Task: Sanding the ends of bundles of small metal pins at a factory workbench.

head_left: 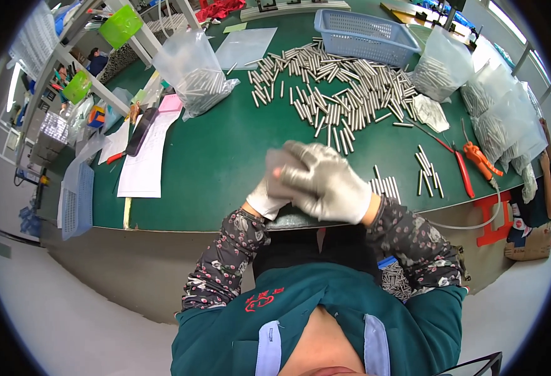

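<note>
Both my hands wear white gloves with grey-stained fingers and are pressed together above the near edge of the green table. My right hand (338, 185) lies over the left, its fingers curled in. My left hand (266, 199) is mostly covered, and its fingers are smeared by motion; a bare fingertip shows through the glove. Whatever lies between the hands is hidden. Just right of them, a short row of metal pins (385, 188) lies at the table edge, and another small group of pins (429, 172) lies farther right. Beyond my hands spreads a big heap of metal pins (351, 94).
A blue plastic basket (369, 42) stands behind the heap. Bags of pins (200, 88) stand at left and right (438, 72). Red-handled pliers (463, 172) and an orange air gun (481, 158) lie right. Papers (144, 163) with a dark case (142, 131) lie left.
</note>
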`<state>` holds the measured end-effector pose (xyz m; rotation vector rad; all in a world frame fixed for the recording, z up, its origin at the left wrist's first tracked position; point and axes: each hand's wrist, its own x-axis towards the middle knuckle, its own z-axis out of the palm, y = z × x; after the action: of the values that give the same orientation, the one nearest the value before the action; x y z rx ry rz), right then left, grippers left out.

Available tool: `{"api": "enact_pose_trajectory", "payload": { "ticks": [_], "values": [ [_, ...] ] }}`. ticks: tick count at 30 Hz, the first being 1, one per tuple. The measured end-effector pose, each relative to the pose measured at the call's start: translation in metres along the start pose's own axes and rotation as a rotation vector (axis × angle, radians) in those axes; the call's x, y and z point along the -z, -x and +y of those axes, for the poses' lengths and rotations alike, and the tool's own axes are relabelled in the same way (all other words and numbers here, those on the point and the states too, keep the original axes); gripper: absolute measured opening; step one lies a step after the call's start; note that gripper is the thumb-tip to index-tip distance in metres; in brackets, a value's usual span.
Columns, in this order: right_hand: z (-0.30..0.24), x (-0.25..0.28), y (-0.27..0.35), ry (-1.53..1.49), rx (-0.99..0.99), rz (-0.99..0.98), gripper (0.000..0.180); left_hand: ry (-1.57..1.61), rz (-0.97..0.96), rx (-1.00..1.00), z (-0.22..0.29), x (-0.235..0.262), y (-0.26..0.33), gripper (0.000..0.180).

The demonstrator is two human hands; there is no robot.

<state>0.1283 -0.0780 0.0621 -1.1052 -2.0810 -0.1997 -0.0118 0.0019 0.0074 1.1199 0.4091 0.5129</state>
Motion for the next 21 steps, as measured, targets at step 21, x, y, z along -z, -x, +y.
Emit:
{"api": "enact_pose_trajectory", "payload": {
  "ticks": [21],
  "values": [
    [0.002,0.013,-0.017,-0.080,-0.081,0.119,0.023,-0.264,-0.018,-0.310,-0.016,0.014,-0.003,0.054]
  ]
}}
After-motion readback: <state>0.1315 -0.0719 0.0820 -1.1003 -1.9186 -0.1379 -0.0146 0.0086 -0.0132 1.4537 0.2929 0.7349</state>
